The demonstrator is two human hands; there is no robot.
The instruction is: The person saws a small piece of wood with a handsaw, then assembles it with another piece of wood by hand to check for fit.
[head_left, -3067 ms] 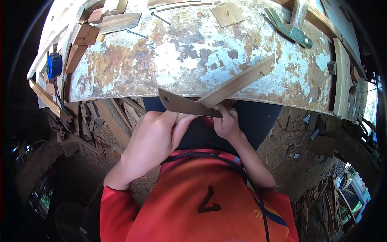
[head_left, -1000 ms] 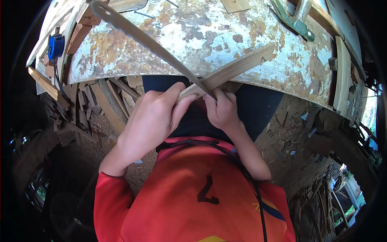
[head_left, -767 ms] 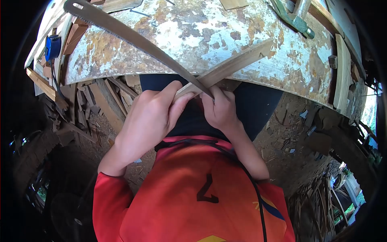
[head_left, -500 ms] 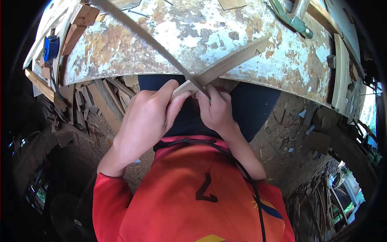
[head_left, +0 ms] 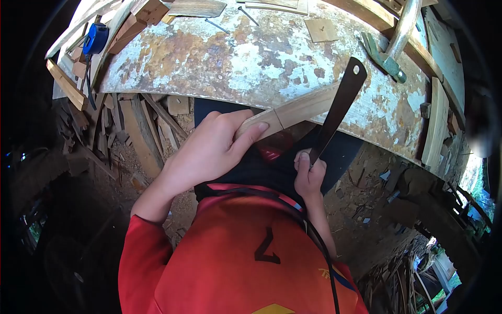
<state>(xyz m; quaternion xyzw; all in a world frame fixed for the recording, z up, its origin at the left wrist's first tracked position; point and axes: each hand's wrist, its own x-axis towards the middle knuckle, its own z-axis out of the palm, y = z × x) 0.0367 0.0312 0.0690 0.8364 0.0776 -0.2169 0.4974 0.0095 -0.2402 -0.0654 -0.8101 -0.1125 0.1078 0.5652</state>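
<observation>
My left hand grips the near end of a flat wooden strip, thumb on top and fingers on its far side. A dark line crosses the strip just right of my thumb. The strip's far end reaches over the worn, paint-flaked table. My right hand is closed round the lower end of a dark saw blade, which points up and to the right with a hole near its top. The blade passes in front of the strip's right part.
A green-headed hammer lies at the table's right. Nails and a small square wood piece are at the back. A blue tape measure hangs at the left near wood blocks. Scrap wood litters the ground.
The saw blade has come off the strip and swung to the right with my right hand. The dark line on the strip now shows. The view has shifted somewhat.
</observation>
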